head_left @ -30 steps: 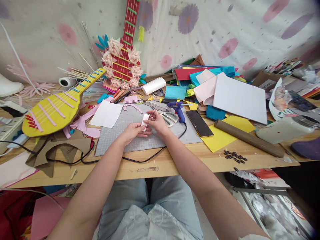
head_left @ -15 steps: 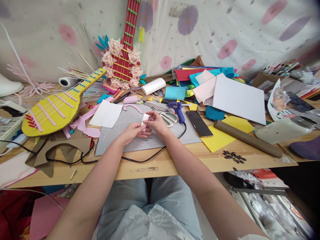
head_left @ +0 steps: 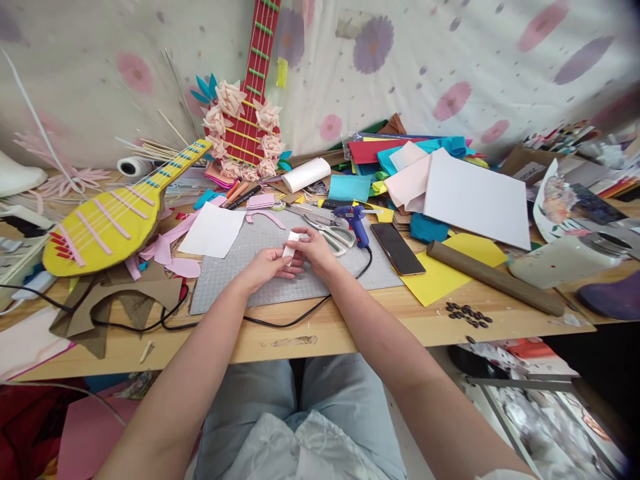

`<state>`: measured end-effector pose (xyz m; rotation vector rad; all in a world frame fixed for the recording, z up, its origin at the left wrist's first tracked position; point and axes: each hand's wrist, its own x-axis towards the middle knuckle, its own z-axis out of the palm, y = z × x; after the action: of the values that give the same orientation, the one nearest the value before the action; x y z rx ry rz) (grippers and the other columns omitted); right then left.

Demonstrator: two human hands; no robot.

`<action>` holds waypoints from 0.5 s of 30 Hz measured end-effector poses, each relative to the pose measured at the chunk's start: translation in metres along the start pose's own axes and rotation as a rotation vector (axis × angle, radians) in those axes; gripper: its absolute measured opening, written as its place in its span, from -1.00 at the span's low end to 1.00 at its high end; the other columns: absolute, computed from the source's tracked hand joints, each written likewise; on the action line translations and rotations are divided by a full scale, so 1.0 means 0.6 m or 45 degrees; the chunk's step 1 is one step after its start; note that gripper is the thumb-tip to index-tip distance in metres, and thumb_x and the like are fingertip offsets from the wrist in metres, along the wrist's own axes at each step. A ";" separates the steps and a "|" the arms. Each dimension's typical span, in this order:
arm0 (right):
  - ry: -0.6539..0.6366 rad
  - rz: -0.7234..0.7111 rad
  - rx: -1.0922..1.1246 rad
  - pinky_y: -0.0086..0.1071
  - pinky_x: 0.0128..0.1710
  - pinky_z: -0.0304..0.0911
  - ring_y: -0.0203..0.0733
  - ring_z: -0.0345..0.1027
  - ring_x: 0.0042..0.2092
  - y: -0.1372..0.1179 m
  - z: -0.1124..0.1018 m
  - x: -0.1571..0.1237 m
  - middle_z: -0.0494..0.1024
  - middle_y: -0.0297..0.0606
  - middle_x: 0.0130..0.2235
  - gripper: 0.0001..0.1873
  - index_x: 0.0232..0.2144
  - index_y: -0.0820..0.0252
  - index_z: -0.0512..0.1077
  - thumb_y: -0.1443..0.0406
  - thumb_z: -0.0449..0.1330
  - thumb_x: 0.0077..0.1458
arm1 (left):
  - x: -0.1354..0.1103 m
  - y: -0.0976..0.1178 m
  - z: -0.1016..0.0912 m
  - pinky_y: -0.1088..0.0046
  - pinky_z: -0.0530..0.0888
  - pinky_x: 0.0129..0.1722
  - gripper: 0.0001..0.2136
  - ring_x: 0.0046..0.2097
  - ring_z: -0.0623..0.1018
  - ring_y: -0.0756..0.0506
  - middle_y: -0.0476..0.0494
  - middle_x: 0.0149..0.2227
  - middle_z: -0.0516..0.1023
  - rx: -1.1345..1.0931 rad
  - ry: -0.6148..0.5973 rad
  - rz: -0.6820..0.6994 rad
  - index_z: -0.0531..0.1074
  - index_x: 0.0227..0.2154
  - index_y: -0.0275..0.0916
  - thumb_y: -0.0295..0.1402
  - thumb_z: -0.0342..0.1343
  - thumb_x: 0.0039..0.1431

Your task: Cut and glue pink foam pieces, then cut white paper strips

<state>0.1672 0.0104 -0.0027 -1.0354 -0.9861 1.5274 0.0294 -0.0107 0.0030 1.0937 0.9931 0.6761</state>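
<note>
Small white paper strip [head_left: 291,241] pinched between fingertips of left hand [head_left: 264,267] and right hand [head_left: 316,248], both closed on it, just above grey cutting mat [head_left: 225,283]. Scissors [head_left: 334,235] and blue glue gun [head_left: 357,221] just beyond right hand; phone [head_left: 398,248] nearby, further right.

Head cam, fwd+down over desk [head_left: 375,317], close.

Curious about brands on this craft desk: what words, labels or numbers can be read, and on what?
No text is readable here.
White label on the brown cardboard box: too blurred to read.
Curled printed picture sheet: too small to read.
Small white paper piece: no print visible.
</note>
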 end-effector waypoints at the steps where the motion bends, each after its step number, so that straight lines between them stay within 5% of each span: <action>1: 0.012 -0.013 0.020 -0.45 -0.46 0.26 -0.34 0.36 -0.48 -0.003 -0.001 0.001 0.49 -0.39 -0.51 -0.56 -0.31 0.21 0.28 0.34 0.33 -0.32 | 0.000 -0.001 0.000 0.42 0.51 -0.31 -0.87 -0.32 0.58 -0.08 -0.27 -0.30 0.57 0.007 0.000 -0.004 0.45 -0.32 -0.39 -0.49 0.04 0.09; 15: 0.087 -0.110 0.150 -0.39 -0.30 0.34 -0.29 0.43 -0.36 -0.010 -0.004 0.003 0.54 -0.32 -0.48 -0.70 -0.47 0.22 0.32 0.34 0.34 -0.31 | 0.001 -0.003 0.000 0.35 0.51 -0.29 -0.85 -0.30 0.58 -0.14 -0.31 -0.26 0.56 -0.002 0.024 -0.004 0.45 -0.31 -0.39 -0.44 0.11 0.04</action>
<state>0.1713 0.0132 0.0022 -0.9434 -0.8718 1.4521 0.0293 -0.0110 0.0010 1.0857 1.0103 0.6854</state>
